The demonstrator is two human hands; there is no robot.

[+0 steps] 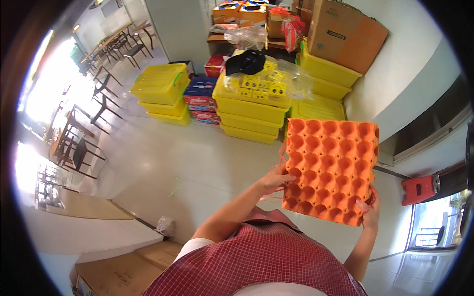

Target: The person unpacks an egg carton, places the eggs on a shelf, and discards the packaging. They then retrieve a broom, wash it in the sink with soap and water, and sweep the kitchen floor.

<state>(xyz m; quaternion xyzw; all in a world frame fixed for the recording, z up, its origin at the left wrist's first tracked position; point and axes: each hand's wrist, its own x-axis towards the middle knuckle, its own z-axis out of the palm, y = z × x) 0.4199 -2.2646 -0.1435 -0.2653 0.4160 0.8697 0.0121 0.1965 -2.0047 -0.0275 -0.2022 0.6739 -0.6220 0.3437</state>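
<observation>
Both my hands hold an orange egg tray [329,161] up in front of me, its cups facing the camera and no eggs in the ones I see. My left hand [274,180] grips the left edge, with the thumb lying over a cup. At the lower right corner, my right hand [371,211] pinches the edge and also has red string [372,196] around its fingers. More red string [282,152] hangs out at the tray's left side. Whether further trays are stacked behind cannot be told.
Stacked yellow plastic bins [251,120] stand ahead, topped by a black cap [245,62] and small yellow boxes [263,84]. More yellow bins [159,87] are at left. A large cardboard box [344,35] sits back right, a red stool [418,189] at right, flat cardboard [122,272] lower left.
</observation>
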